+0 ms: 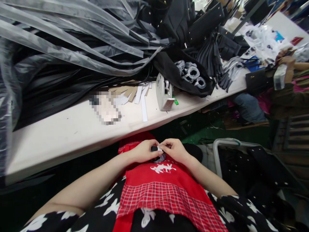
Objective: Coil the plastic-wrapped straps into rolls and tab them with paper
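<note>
Just above the red apron (149,175), left hand (147,151) and right hand (175,150) meet, pinching a small film-wrapped coil (161,158), seemingly unfinished; several wrapped coils (193,77) already lie on black fabric (166,64), loose black straps (58,85) beyond.

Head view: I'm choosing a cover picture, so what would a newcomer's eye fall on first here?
Probably the red apron at bottom centre, with the left hand and right hand meeting before it at a small item, too small to identify. Next, the plastic-covered black pile sprawling over the table at upper left. Then the pale coils on black material, right of centre.
</note>
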